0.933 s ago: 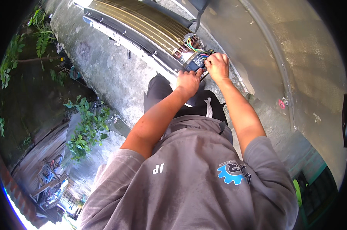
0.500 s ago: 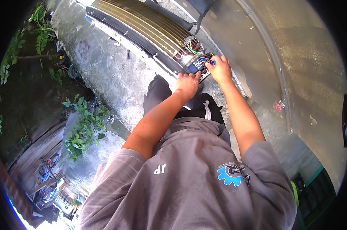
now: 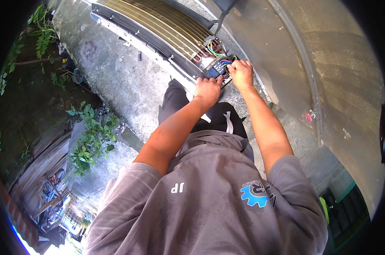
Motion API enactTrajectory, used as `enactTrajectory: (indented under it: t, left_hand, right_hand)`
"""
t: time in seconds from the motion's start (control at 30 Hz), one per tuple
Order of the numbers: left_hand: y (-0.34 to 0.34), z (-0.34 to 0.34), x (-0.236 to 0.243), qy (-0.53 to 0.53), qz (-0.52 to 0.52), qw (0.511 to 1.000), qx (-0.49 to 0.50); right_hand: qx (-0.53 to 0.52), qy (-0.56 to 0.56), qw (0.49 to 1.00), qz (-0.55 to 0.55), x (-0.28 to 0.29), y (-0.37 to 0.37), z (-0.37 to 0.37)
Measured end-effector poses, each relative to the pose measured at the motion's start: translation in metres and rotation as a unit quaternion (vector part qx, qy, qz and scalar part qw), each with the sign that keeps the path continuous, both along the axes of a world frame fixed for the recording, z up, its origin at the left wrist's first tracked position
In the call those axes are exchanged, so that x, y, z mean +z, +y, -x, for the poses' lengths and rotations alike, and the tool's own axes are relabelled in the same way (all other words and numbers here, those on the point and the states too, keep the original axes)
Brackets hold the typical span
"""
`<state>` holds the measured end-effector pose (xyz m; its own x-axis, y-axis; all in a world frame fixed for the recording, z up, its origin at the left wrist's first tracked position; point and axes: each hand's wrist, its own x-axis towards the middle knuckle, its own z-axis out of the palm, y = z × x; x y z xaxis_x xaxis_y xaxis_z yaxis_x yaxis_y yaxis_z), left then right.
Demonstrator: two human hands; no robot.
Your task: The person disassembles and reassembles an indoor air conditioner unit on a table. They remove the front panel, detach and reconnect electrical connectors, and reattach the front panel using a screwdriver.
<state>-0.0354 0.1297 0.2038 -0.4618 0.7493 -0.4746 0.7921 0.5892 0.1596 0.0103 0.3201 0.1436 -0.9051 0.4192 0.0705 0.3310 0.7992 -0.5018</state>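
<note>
An indoor air conditioner unit with its cover off [image 3: 156, 27] lies across the top, showing gold fins and copper pipe bends. At its right end sits a dark blue electrical part [image 3: 215, 70] with coloured wires [image 3: 212, 47] running beside it. My left hand [image 3: 208, 90] rests on the near edge of that end, fingers curled over it, fingertips partly hidden. My right hand [image 3: 241, 75] is closed with thumb and fingers pinched at the wires on the far right corner. The exact wire between those fingers is hard to make out.
Beneath the unit is a grey concrete floor [image 3: 145, 78]. A rough wall [image 3: 341, 76] with a pipe [image 3: 305, 59] and a red valve handle [image 3: 309, 117] stands to the right. Leafy plants [image 3: 92, 140] grow along the left edge. My knees are close below the unit.
My right hand has drawn its fingers together from a more spread grasp, turning slightly at the wires. My left hand stays on the unit's edge.
</note>
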Motion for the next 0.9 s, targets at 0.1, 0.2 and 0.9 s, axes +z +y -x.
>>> enactTrajectory:
  t: [0.1, 0.2, 0.9]
  left_hand:
    - [-0.001, 0.000, -0.001, -0.003, 0.000, 1.000, -0.003]
    - [-0.002, 0.001, -0.002, 0.000, -0.007, 1.000, -0.009]
    - [-0.004, 0.008, 0.004, -0.025, -0.006, 1.000, -0.005]
  right_hand:
    - [0.039, 0.047, 0.998, -0.017, -0.002, -0.003, -0.009]
    - [0.092, 0.055, 0.994, 0.008, 0.002, 0.007, -0.017]
    - [-0.182, -0.260, 0.945, 0.084, 0.017, 0.003, 0.031]
